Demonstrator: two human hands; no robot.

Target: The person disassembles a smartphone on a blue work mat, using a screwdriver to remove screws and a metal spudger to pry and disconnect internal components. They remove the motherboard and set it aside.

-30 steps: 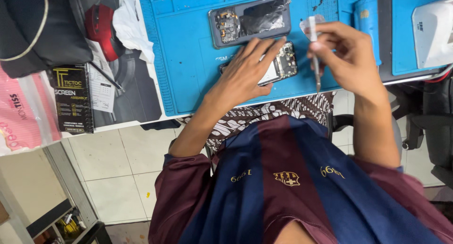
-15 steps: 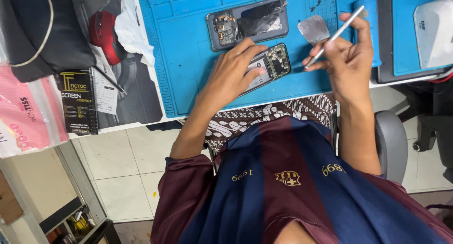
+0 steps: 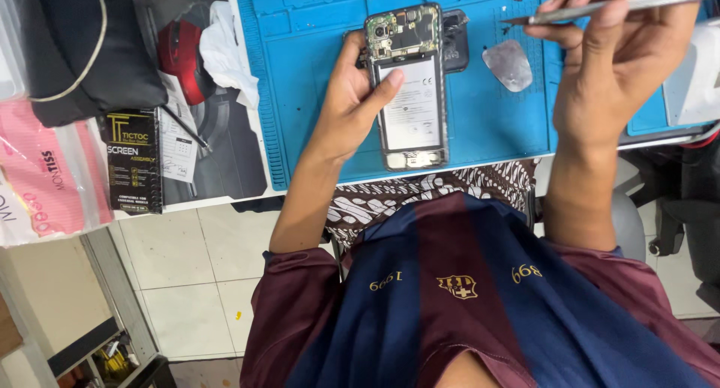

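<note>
One black box (image 3: pixel 133 161) beside pink packets (image 3: pixel 46 179)

I am seeing my left hand (image 3: pixel 349 103) gripping an opened phone (image 3: pixel 409 88) over the blue mat (image 3: pixel 307 80); my right hand (image 3: pixel 615 65), at three o'clock, is pinching tweezers (image 3: pixel 600 7); a red mouse (image 3: pixel 178 50) is lying at nine o'clock.

Blue mat (image 3: pixel 315 50), red mouse (image 3: pixel 180 54), maroon-and-navy striped shirt (image 3: pixel 465 320).
</note>
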